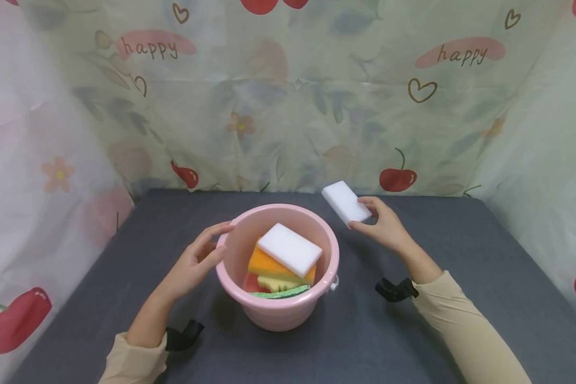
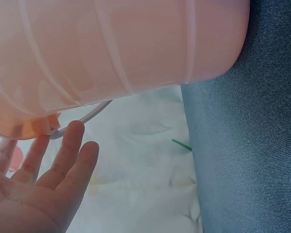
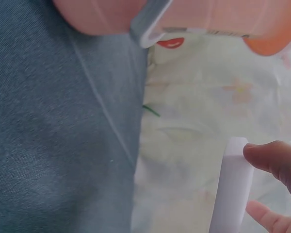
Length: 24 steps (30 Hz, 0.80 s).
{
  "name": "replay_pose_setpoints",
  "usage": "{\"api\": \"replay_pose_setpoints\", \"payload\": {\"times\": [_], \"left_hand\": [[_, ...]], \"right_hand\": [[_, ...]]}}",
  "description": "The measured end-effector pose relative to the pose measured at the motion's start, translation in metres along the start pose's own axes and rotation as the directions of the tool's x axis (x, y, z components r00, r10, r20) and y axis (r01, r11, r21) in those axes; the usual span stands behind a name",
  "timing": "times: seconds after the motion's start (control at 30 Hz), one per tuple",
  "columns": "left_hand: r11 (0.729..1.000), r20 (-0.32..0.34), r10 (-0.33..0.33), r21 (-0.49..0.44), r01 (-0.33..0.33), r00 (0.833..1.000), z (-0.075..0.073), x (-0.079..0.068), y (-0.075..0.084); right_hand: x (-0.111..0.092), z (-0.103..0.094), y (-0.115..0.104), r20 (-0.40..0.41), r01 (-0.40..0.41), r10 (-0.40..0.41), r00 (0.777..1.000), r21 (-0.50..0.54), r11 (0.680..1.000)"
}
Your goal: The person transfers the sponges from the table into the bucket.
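Note:
A pink bucket [image 1: 277, 314] stands upright in the middle of the table. Inside it, a white sponge [image 1: 290, 249] lies slanted on top of an orange sponge [image 1: 264, 265], with a pale yellow sponge [image 1: 274, 284] and a green scouring sponge [image 1: 283, 293] lower down. My left hand [image 1: 195, 265] touches the bucket's left rim, its fingers fairly straight in the left wrist view. To the right of the bucket, beyond its rim, my right hand [image 1: 381, 224] pinches a second white sponge [image 1: 344, 202] between thumb and fingers, holding it above the table.
Dark grey cloth [image 1: 345, 346] covers the table. A printed curtain [image 1: 297, 133] rises behind it, with more curtain at both sides. The bucket's grey handle [image 3: 148, 24] hangs down along its outside. Black straps [image 1: 396, 289] are on both wrists.

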<state>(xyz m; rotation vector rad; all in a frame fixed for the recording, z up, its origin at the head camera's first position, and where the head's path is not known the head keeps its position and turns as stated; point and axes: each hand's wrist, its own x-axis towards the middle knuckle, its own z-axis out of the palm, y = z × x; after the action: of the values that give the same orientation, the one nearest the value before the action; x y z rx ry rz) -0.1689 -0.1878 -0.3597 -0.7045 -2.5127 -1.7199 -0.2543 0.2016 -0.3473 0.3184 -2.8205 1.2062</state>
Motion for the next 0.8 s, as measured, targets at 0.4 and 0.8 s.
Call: {"api": "replay_pose_setpoints", "payload": {"times": [0.4, 0.8], "left_hand": [[1.0, -0.001, 0.004, 0.005, -0.004, 1.0, 0.001, 0.0, 0.0], [1.0, 0.001, 0.016, -0.001, -0.016, 1.0, 0.001, -0.001, -0.001]], "right_hand": [[-0.013, -0.011, -0.024, -0.002, 0.041, -0.041, 0.999, 0.03, 0.999], [-0.028, -0.013, -0.052, 0.01, 0.122, -0.122, 0.992, 0.056, 0.991]]}}
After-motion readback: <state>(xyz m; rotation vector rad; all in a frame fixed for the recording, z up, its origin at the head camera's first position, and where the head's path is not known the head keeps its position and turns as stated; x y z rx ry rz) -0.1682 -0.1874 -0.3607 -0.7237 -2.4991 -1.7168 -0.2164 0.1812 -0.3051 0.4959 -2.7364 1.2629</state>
